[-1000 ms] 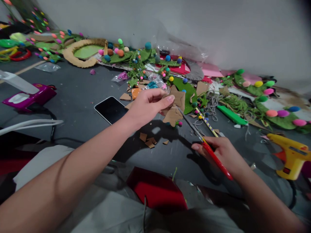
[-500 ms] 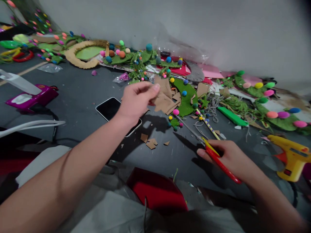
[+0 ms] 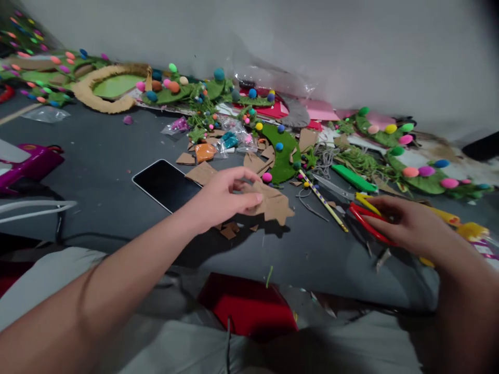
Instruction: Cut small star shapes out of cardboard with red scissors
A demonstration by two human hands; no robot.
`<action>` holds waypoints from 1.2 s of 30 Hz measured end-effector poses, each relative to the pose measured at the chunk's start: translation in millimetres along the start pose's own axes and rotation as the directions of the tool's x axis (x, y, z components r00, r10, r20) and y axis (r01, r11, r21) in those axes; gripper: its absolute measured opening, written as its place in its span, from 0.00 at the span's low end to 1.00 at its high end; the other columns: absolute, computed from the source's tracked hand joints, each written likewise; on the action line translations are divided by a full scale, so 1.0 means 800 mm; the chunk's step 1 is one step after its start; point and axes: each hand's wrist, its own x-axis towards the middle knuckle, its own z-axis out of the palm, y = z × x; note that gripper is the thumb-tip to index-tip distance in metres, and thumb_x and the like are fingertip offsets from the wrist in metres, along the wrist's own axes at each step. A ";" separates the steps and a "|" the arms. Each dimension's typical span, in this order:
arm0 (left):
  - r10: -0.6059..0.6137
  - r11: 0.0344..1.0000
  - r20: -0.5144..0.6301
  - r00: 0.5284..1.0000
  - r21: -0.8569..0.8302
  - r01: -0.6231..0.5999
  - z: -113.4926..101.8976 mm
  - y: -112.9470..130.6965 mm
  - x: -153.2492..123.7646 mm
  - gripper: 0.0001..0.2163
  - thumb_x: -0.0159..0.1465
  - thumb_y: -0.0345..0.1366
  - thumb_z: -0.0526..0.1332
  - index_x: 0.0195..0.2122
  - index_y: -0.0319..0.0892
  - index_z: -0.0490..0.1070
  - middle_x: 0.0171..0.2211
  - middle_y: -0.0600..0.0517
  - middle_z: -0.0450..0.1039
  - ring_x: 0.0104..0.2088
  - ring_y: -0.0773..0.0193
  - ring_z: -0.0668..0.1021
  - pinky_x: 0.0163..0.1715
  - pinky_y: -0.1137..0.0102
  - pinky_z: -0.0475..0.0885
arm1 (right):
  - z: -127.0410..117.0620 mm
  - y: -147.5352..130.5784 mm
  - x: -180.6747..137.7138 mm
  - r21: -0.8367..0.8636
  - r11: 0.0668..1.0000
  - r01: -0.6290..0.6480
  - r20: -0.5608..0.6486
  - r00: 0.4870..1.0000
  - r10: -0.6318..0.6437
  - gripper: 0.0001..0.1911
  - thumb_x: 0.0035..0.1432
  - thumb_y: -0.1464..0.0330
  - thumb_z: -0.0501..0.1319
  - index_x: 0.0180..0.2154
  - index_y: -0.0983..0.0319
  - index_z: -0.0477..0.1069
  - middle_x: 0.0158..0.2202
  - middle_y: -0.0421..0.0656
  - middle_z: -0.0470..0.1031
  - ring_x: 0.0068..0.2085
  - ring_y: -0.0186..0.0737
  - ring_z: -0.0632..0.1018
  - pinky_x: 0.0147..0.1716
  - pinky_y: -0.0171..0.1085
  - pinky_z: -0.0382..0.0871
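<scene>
My left hand (image 3: 230, 200) pinches a star-shaped piece of brown cardboard (image 3: 276, 203) between thumb and fingers, just above the dark table. In my right hand (image 3: 405, 221) are scissors (image 3: 368, 223) with red and yellow handles, their tips directed toward the back left. A dotted pencil (image 3: 323, 200) lies between the two hands. Behind the cardboard star rests a green felt crescent (image 3: 284, 153) with coloured balls. A phone (image 3: 166, 184) with a dark screen lies beyond my left forearm, partly covered by a cardboard piece (image 3: 200, 172). Small cardboard scraps (image 3: 229, 230) lie under my left hand.
Green felt wreaths with balls (image 3: 423, 179) and a tan ring (image 3: 83, 93) line the wall. A green comb (image 3: 354, 178) lies near grey string (image 3: 324, 160). At left are a purple device (image 3: 33, 163) and white cable (image 3: 39, 208). My right arm partly hides yellow items.
My left hand has brought the cardboard star down and closer to me. My right hand has moved right and up with the scissors. The view has shifted to the right.
</scene>
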 end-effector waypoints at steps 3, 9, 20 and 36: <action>-0.023 0.988 0.111 0.994 0.154 0.006 0.013 -0.008 -0.006 0.10 0.63 0.35 0.70 0.42 0.42 0.71 0.26 0.56 0.75 0.26 0.68 0.78 0.31 0.71 0.75 | -0.009 0.000 0.004 0.030 1.000 -0.007 -0.029 1.000 0.007 0.26 0.50 0.48 0.68 0.46 0.57 0.83 0.47 0.51 0.86 0.43 0.56 0.83 0.41 0.48 0.76; 0.075 0.927 0.127 0.989 0.356 -0.116 0.029 -0.030 -0.022 0.11 0.64 0.40 0.69 0.45 0.44 0.72 0.39 0.49 0.81 0.33 0.61 0.83 0.32 0.67 0.77 | 0.005 -0.027 0.064 -0.004 0.993 -0.116 -0.243 0.964 0.111 0.21 0.62 0.55 0.66 0.46 0.64 0.81 0.46 0.58 0.83 0.39 0.48 0.80 0.40 0.46 0.71; 0.315 0.237 0.357 0.880 0.868 -0.437 0.025 -0.027 -0.048 0.12 0.75 0.41 0.59 0.50 0.42 0.78 0.52 0.43 0.78 0.49 0.47 0.78 0.48 0.51 0.76 | -0.028 -0.040 0.065 -0.053 0.986 -0.155 -0.348 0.929 0.128 0.16 0.51 0.63 0.77 0.41 0.62 0.81 0.29 0.43 0.77 0.30 0.39 0.72 0.33 0.43 0.63; 0.376 0.217 0.409 0.831 0.834 -0.508 0.028 -0.046 -0.051 0.13 0.74 0.28 0.56 0.48 0.43 0.80 0.55 0.43 0.78 0.50 0.54 0.82 0.51 0.57 0.78 | -0.034 -0.039 0.027 0.243 0.967 0.082 -0.668 0.736 0.106 0.42 0.46 0.50 0.81 0.60 0.61 0.79 0.46 0.56 0.85 0.44 0.55 0.85 0.38 0.50 0.78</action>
